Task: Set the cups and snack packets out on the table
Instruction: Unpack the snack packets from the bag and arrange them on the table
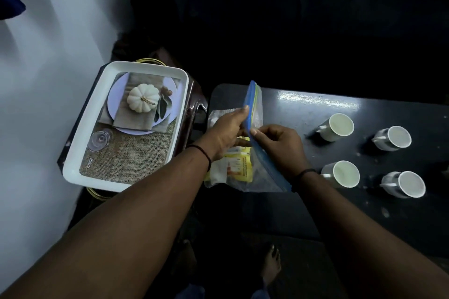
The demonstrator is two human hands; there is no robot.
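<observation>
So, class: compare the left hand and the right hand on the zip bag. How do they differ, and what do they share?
1. The left hand reaches in at the bag's opening, fingers fairly straight; the right hand has curled fingers pinching the blue zip edge.
2. The left hand lies nearer the tray; the right hand lies nearer the cups.
Shared: both touch the bag, and each wrist wears a dark band.

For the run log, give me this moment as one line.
hands: left and right pinch zip bag open | packets: inside bag | cups: four on table | tray: left
</observation>
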